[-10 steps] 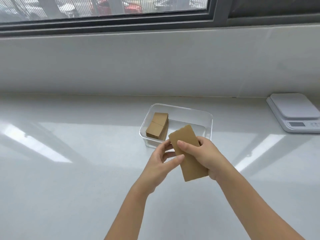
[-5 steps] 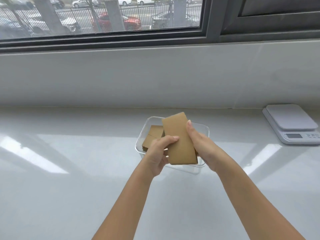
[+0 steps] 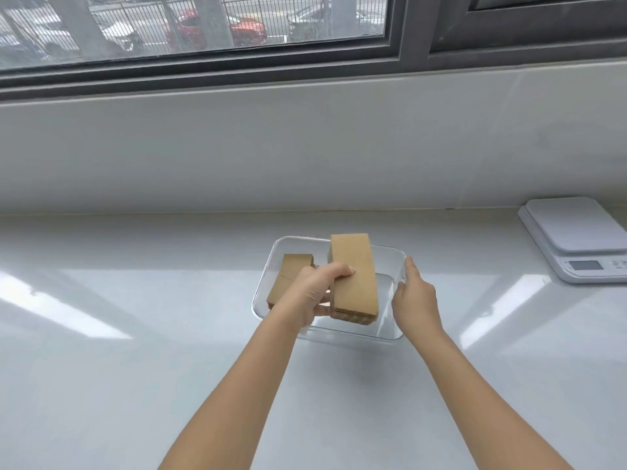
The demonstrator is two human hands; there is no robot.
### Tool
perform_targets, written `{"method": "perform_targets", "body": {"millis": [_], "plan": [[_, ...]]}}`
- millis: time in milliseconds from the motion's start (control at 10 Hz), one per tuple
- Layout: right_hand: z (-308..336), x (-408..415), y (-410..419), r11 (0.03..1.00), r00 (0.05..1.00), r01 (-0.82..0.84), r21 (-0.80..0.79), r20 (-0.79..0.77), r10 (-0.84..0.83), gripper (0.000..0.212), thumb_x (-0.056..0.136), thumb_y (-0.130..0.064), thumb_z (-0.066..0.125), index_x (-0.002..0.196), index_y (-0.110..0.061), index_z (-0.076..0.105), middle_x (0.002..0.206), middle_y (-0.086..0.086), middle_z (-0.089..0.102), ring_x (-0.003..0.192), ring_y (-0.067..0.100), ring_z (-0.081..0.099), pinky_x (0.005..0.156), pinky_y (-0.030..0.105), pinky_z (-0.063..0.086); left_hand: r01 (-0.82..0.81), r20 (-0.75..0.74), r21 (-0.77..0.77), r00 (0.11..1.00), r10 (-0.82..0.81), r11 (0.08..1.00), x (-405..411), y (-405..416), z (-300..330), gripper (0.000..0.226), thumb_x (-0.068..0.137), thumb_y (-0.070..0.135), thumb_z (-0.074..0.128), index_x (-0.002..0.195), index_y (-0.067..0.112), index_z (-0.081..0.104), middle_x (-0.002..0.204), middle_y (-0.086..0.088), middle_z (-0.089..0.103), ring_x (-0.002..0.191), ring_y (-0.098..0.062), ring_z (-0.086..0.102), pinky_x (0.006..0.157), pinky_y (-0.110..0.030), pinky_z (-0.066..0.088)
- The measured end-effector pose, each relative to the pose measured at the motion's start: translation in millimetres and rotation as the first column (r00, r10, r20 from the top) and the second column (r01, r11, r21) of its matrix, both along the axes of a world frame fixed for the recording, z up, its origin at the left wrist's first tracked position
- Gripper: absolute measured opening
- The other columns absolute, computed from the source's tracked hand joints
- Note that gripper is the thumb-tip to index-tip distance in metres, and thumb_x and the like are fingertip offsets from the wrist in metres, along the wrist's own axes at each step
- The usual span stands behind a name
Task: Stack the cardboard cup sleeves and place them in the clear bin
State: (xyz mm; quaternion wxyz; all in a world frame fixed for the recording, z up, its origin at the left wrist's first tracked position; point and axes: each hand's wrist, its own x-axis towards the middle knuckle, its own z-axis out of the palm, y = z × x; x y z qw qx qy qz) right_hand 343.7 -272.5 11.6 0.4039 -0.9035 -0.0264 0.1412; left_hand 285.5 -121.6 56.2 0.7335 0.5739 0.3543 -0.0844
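A stack of brown cardboard cup sleeves [image 3: 355, 276] is held over the clear bin [image 3: 390, 252] in the middle of the white counter. My left hand [image 3: 314, 293] grips that stack by its left edge, thumb on top. Another stack of sleeves [image 3: 291, 271] lies inside the bin at its left side, partly hidden behind my left hand. My right hand [image 3: 414, 295] is off the stack, fingers straight, beside the bin's right wall and empty; whether it touches the wall I cannot tell.
A white kitchen scale [image 3: 580, 237] stands at the back right of the counter. A low white wall and a dark-framed window rise behind the counter. The glossy counter stretches to the left and in front of the bin.
My right hand has let go of the sleeve stack and moved to the bin's right side. My left hand alone now holds the stack, which has gone further over the bin.
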Motion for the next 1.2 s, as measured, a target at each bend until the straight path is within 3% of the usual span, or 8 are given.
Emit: {"method": "perform_targets", "body": {"millis": [200, 400, 500, 600, 700, 1000, 1100, 1200], "plan": [[-2, -13, -10, 0.997, 0.997, -0.035, 0.071, 0.071, 0.03, 0.048, 0.1, -0.014, 0.034, 0.147, -0.019, 0.029, 0.081, 0.016, 0.055, 0.074, 0.032, 0.05, 0.07, 0.036, 0.04, 0.102, -0.121, 0.033, 0.988, -0.097, 0.994, 5, -8, -20, 0.06, 0.069, 0.027, 0.072, 0.121, 0.005, 0.051, 0.089, -0.006, 0.065, 0.069, -0.019, 0.065, 0.051, -0.028, 0.054], [-10, -34, -32, 0.992, 0.994, -0.003, 0.125, 0.106, -0.011, 0.047, 0.099, -0.012, 0.037, 0.146, -0.019, 0.033, 0.059, 0.008, 0.043, 0.058, 0.024, 0.04, 0.059, 0.035, 0.035, 0.136, -0.239, 0.079, 0.964, -0.113, 0.988, -9, -21, -38, 0.055, 0.073, 0.017, 0.072, 0.117, 0.001, 0.045, 0.079, -0.009, 0.059, 0.056, -0.021, 0.06, 0.065, -0.038, 0.053], [-12, -38, -37, 0.989, 0.993, 0.002, 0.149, 0.117, -0.019, 0.046, 0.099, -0.012, 0.038, 0.144, -0.016, 0.036, 0.053, 0.004, 0.036, 0.051, 0.02, 0.035, 0.051, 0.023, 0.032, 0.126, -0.247, 0.038, 0.962, -0.113, 0.991, -13, -22, -43, 0.036, 0.077, 0.007, 0.07, 0.105, -0.001, 0.049, 0.074, -0.01, 0.057, 0.044, -0.017, 0.058, 0.067, -0.042, 0.053], [-9, -39, -39, 0.983, 0.992, -0.003, 0.183, 0.122, -0.02, 0.043, 0.1, -0.015, 0.038, 0.143, -0.014, 0.039, 0.073, 0.028, 0.062, 0.07, 0.04, 0.057, 0.065, 0.028, 0.046, 0.17, -0.245, 0.054, 0.958, -0.152, 0.984, -13, -25, -43, 0.021, 0.083, 0.002, 0.064, 0.101, -0.003, 0.055, 0.08, -0.011, 0.06, 0.067, -0.023, 0.059, 0.07, -0.044, 0.053], [-10, -39, -39, 0.978, 0.992, 0.029, 0.207, 0.116, -0.054, 0.042, 0.1, -0.015, 0.036, 0.142, -0.013, 0.041, 0.1, 0.037, 0.063, 0.091, 0.046, 0.06, 0.08, 0.047, 0.048, 0.203, -0.234, 0.133, 0.957, -0.169, 0.97, -9, -38, -44, 0.033, 0.087, 0.005, 0.059, 0.118, -0.002, 0.052, 0.104, -0.015, 0.062, 0.09, -0.027, 0.058, 0.075, -0.037, 0.048], [-17, -34, -40, 0.976, 0.994, 0.034, 0.215, 0.093, -0.055, 0.043, 0.099, -0.015, 0.035, 0.142, -0.019, 0.04, 0.06, 0.007, 0.046, 0.052, 0.016, 0.037, 0.052, 0.023, 0.034, 0.295, -0.184, 0.182, 0.947, -0.262, 0.938, 7, -83, -70, 0.061, 0.062, 0.02, 0.046, 0.122, 0.011, 0.049, 0.12, -0.012, 0.059, 0.109, -0.03, 0.058, 0.091, -0.04, 0.052], [-10, -39, -36, 0.983, 0.998, 0.022, 0.184, 0.053, -0.032, 0.045, 0.1, -0.019, 0.033, 0.145, -0.02, 0.033, 0.066, 0.008, 0.05, 0.059, 0.02, 0.044, 0.059, 0.029, 0.036, 0.34, -0.244, 0.186, 0.925, -0.292, 0.922, 22, -77, -116, 0.071, 0.062, 0.027, 0.049, 0.132, 0.016, 0.041, 0.124, -0.008, 0.059, 0.112, -0.03, 0.058, 0.093, -0.044, 0.051], [-5, -40, -36, 0.988, 1.0, -0.011, 0.152, -0.017, 0.014, 0.051, 0.1, -0.029, 0.033, 0.149, -0.021, 0.025, 0.093, 0.013, 0.062, 0.089, 0.03, 0.057, 0.077, 0.034, 0.042, 0.304, -0.226, 0.173, 0.938, -0.263, 0.937, 18, -80, -92, 0.08, 0.073, 0.038, 0.055, 0.143, 0.034, 0.017, 0.134, 0.0, 0.053, 0.121, -0.03, 0.053, 0.104, -0.044, 0.042]]}}
